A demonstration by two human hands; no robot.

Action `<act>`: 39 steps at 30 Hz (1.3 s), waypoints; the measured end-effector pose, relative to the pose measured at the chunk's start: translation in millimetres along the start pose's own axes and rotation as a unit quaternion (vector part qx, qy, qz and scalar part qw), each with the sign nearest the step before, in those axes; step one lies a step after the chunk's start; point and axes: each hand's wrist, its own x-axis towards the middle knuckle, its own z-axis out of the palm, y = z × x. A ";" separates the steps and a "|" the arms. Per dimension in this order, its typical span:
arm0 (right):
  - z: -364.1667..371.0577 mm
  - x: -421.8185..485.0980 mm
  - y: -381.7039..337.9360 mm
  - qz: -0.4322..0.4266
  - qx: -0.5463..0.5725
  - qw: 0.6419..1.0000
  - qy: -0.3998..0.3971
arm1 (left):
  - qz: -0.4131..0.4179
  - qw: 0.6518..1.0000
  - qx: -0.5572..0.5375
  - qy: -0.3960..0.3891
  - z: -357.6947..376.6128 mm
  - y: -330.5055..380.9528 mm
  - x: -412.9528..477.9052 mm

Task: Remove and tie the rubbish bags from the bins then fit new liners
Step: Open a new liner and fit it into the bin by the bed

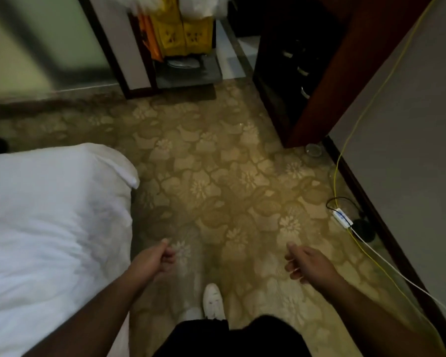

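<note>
No bin, rubbish bag or liner is showing anywhere in this view, so where the task's things are lying cannot be told from here. The nearest hint is the cleaning cart (183,34) standing in the doorway at the far end, with yellow panels and pale plastic (201,5) bunching on top; it is too blurred to say whether that plastic is bags. The left hand (156,258) and right hand (304,264) are hanging low in front of the body, well apart, the fingers of each loosely curled with the thumb lying on top, holding and pinching nothing. A white shoe (213,301) is stepping onto the patterned carpet (216,163) between the white bed (49,215) on the left and the dark wooden cabinet (319,73) on the right, where a yellow cable (350,140) is trailing down the wall. Judging by the empty hands, the person is probably heading to the cart; how many bins are done or left cannot be told.
</note>
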 end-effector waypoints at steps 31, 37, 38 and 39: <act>-100.2 436.5 -461.5 -0.076 -0.140 0.981 -0.110 | -0.045 0.980 -0.164 0.100 -4.3 398.0 323.8; -83.6 507.7 -567.7 -0.084 -0.119 0.986 -0.085 | -0.032 0.981 -0.165 0.097 -54.0 487.9 402.1; -80.6 518.1 -583.9 -0.086 -0.116 0.986 -0.078 | -0.024 0.982 -0.160 0.093 -62.6 503.4 414.9; -77.7 528.0 -599.0 -0.087 -0.110 0.988 -0.071 | -0.016 0.984 -0.154 0.090 -71.0 520.8 426.6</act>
